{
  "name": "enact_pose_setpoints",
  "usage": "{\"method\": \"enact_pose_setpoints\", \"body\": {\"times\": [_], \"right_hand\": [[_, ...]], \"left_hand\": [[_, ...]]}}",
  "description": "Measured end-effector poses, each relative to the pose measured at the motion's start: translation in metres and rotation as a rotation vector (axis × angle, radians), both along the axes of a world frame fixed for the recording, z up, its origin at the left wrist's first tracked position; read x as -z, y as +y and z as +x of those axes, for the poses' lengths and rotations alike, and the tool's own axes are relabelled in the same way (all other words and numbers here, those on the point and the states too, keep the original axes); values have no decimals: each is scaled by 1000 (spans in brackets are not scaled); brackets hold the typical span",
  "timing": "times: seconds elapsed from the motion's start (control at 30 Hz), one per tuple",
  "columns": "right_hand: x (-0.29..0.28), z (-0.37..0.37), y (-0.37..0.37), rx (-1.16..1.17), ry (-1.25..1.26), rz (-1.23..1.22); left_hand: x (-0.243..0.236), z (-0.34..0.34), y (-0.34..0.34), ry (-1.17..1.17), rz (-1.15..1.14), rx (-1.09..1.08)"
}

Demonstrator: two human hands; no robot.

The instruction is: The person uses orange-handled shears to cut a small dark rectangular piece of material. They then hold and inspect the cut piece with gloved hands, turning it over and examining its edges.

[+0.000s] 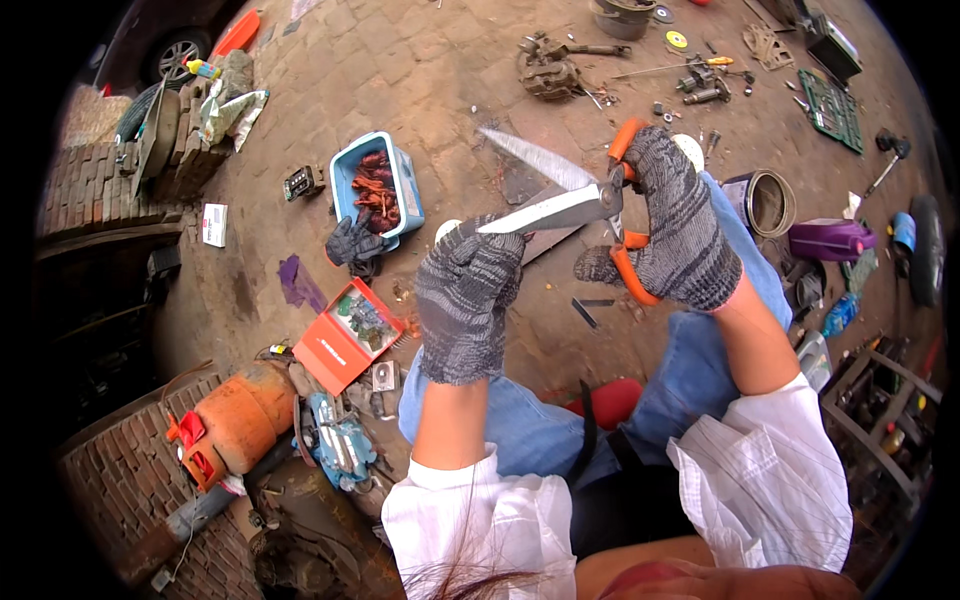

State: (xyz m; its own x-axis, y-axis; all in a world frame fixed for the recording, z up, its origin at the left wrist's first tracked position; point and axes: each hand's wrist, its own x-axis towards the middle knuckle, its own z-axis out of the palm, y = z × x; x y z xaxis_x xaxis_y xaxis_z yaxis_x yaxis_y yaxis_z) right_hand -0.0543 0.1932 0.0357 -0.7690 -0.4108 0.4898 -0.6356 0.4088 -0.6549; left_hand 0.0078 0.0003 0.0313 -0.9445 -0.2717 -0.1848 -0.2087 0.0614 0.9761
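Observation:
Large scissors (pixel 560 211) with orange handles are held up in front of me, their blades spread apart. My right hand (pixel 685 220), in a grey and black striped knit glove, grips the orange handles, with the fingers at the upper loop and the thumb by the lower one. My left hand (pixel 465 300), in a matching glove, is closed at the pointed end of the lower blade. Its fingertips are partly hidden. The upper blade points away to the left, touching nothing. Below the scissors, two short dark strips (pixel 590 310) lie on the brick ground between my legs.
To the left stand a blue bin (pixel 408 190) of reddish-brown pieces with a dark glove on its edge, an open red box (pixel 335 362) and an orange gas cylinder (pixel 245 420). At right are an open tin can (pixel 772 203), a purple jug (pixel 832 240) and a green tool case (pixel 830 112). Greasy metal parts (pixel 548 70) lie ahead.

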Motion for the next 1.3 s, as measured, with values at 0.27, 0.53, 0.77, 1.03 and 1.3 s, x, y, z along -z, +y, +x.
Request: {"method": "enact_pose_setpoints", "body": {"times": [0.27,0.53,0.77,1.03,1.3], "right_hand": [[-4,2,-2,-87,-149,225],[-4,1,-5,-23,53,131],[-2,2,-7,-23,22,141],[17,4,-5,9,25,186],[9,4,-4,-22,-82,261]], "left_hand": [[-10,11,-1,20,196,-48],[-12,9,-5,164,-304,100],[0,13,-6,111,202,-21],[11,11,-16,242,-432,143],[12,7,-24,-79,139,142]]}}
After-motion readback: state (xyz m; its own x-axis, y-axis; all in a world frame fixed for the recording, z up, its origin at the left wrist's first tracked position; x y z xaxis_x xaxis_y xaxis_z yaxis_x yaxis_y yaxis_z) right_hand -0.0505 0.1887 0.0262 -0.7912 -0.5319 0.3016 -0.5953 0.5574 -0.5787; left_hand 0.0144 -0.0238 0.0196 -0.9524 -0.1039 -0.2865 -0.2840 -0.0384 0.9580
